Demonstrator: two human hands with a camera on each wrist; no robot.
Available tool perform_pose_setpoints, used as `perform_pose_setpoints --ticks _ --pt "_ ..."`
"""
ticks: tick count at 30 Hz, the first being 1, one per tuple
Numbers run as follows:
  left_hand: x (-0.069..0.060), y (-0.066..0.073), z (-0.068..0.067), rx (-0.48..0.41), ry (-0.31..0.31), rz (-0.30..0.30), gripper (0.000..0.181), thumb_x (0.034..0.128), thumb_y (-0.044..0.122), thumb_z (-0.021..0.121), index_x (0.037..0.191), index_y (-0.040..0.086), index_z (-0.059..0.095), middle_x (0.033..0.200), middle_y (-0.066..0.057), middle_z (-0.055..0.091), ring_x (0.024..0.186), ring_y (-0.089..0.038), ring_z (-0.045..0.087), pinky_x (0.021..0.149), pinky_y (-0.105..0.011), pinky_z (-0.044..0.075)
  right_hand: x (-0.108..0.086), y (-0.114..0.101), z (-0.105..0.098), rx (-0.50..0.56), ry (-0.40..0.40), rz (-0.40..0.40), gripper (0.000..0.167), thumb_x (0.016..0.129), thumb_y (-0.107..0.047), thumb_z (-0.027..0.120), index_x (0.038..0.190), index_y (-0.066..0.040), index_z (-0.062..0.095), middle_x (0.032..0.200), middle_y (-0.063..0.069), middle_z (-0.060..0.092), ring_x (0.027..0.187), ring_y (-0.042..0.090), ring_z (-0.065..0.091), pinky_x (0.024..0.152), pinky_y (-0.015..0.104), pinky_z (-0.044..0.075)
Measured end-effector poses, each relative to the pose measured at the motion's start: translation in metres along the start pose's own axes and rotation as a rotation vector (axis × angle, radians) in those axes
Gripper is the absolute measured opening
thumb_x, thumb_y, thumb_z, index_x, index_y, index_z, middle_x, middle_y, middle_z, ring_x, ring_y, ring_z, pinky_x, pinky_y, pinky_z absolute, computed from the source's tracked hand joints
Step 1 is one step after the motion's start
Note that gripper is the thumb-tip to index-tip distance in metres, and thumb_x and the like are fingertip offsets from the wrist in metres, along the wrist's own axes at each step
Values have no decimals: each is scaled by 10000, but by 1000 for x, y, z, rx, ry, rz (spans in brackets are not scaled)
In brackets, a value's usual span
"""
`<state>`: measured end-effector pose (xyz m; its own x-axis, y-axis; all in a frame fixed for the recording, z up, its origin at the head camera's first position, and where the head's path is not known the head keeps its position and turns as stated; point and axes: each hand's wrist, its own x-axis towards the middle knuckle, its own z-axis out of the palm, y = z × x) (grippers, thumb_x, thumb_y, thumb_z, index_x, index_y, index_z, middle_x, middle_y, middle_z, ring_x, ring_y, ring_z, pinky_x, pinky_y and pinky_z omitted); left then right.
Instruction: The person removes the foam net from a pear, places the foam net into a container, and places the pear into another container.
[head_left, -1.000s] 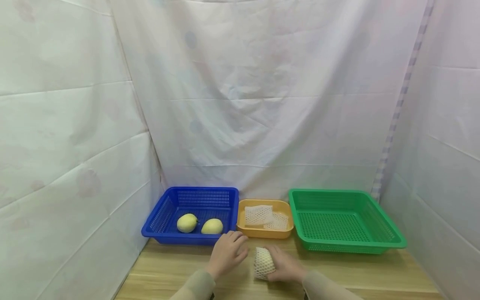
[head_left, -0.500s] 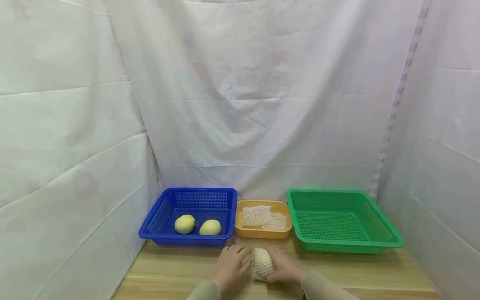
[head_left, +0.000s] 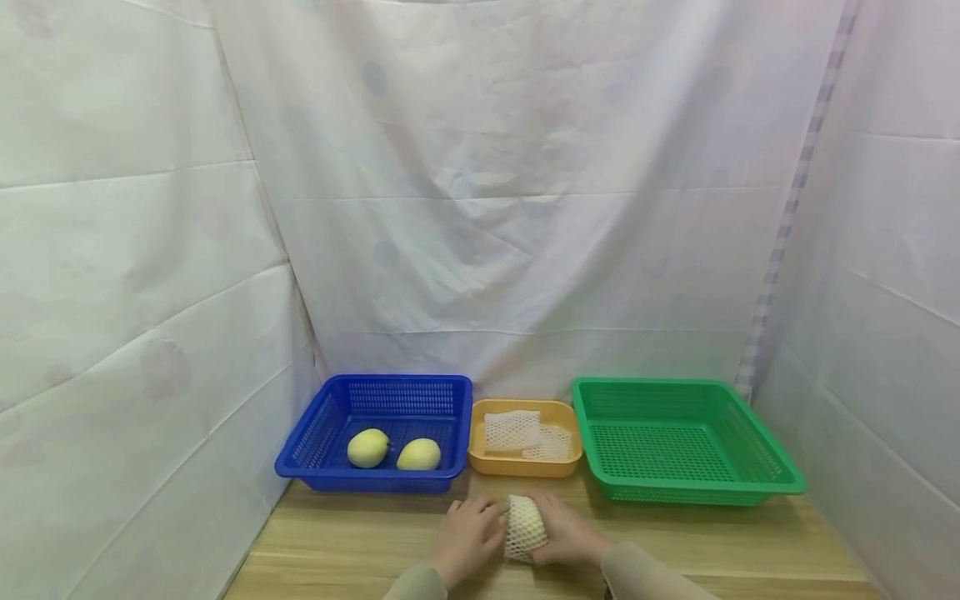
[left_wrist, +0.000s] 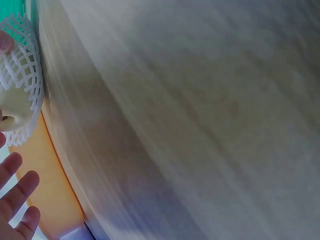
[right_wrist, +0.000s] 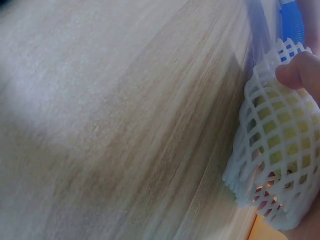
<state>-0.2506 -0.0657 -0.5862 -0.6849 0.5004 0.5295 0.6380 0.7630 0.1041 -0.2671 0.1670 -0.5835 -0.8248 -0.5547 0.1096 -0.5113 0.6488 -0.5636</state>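
In the head view my right hand (head_left: pixel 566 532) holds a pale yellow pear in a white foam net (head_left: pixel 525 529) just above or on the table. In the right wrist view my right thumb presses on the net (right_wrist: pixel 280 130), and the pear (right_wrist: pixel 285 120) shows through the mesh. My left hand (head_left: pixel 468 533) is at the net's left end. The left wrist view shows several of its fingers (left_wrist: pixel 25 187) extended and spread beside the net (left_wrist: pixel 30 75); one end of the pear is bare there. The image edge cuts off part of the left hand.
A blue basket (head_left: pixel 375 479) with two pears (head_left: pixel 368 448) stands at the left. A small orange tray (head_left: pixel 525 468) with foam nets (head_left: pixel 513 430) is in the middle, and a green basket (head_left: pixel 705 490) at the right. White cloth hangs behind and at both sides.
My left hand has come down and right from near the blue basket to the net's left end. The right hand keeps its hold on the netted pear. The view has shifted slightly.
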Motion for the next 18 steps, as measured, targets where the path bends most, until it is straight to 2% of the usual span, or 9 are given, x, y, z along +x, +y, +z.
perform_pose_setpoints --ticks 8,15,18 --pt "3 3 -3 -19 -68 -28 409 848 389 709 1222 234 653 1155 47 643 1026 -145 612 853 -399 465 -1 -2 -2 21 -12 7 899 634 -264 817 1401 -82 386 1293 61 499 1123 196 523 940 437 466" --pt "7 5 -4 -29 -102 -22 467 819 403 728 1244 235 635 1176 57 643 1068 -154 605 894 -521 469 0 -3 -2 24 -6 -5 899 627 -281 831 1393 -102 395 1286 44 502 1117 174 523 947 421 465" --pt "9 6 -5 -34 -124 -18 468 809 396 733 1238 238 633 1187 65 645 1082 -152 602 906 -513 468 0 -3 -2 23 -11 1 915 621 -291 836 1397 -87 395 1292 49 504 1120 181 525 949 428 463"
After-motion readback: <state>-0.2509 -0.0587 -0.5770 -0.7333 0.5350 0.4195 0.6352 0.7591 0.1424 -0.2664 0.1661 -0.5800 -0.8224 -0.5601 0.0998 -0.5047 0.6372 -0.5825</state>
